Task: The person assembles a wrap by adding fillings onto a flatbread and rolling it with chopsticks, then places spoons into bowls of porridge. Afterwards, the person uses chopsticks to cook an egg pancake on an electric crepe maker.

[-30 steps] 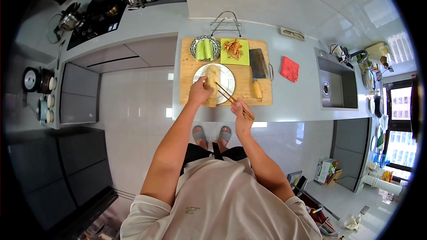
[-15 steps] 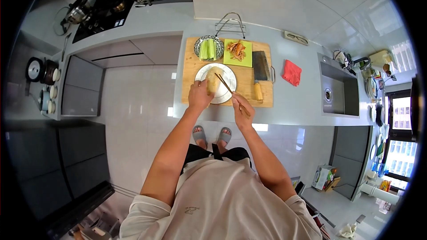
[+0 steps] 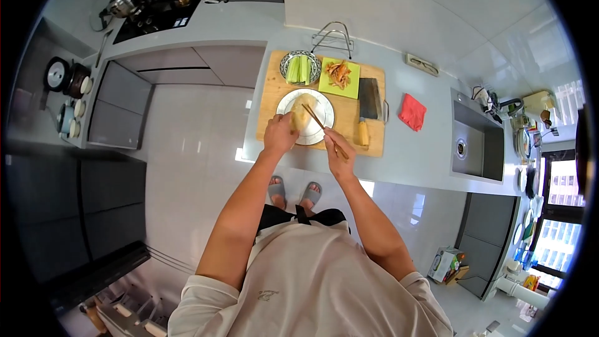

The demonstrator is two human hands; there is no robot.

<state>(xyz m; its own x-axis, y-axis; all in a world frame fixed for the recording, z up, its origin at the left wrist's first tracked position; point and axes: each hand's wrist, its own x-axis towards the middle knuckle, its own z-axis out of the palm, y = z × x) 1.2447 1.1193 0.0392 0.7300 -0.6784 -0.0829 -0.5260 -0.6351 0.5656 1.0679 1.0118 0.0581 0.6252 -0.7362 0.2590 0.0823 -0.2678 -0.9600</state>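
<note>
An oval, pale golden bread bun [image 3: 304,106] lies on a white plate [image 3: 327,127]. My left hand [image 3: 280,135] grips its lower left side, with the fingertips partly hidden behind it. In my right hand [image 3: 340,156] is a pair of wooden chopsticks [image 3: 316,118], their tips at the bun's upper right edge. I cannot tell whether the tips go into the bun. The plate rests on a wooden cutting board [image 3: 269,95]. Behind it are a patterned bowl of cut green stalks [image 3: 299,70] and a green mat [image 3: 349,87] holding shredded brownish food [image 3: 339,75].
A cleaver [image 3: 369,101] with a yellow handle lies on the board's right side. Farther right are a red cloth [image 3: 412,112] and a sink [image 3: 477,143]. A wire rack [image 3: 332,39] stands behind the board, and a stove [image 3: 156,22] is at the far left.
The whole view has turned slightly clockwise. My hands, the bun and the chopsticks keep almost the same places relative to the plate.
</note>
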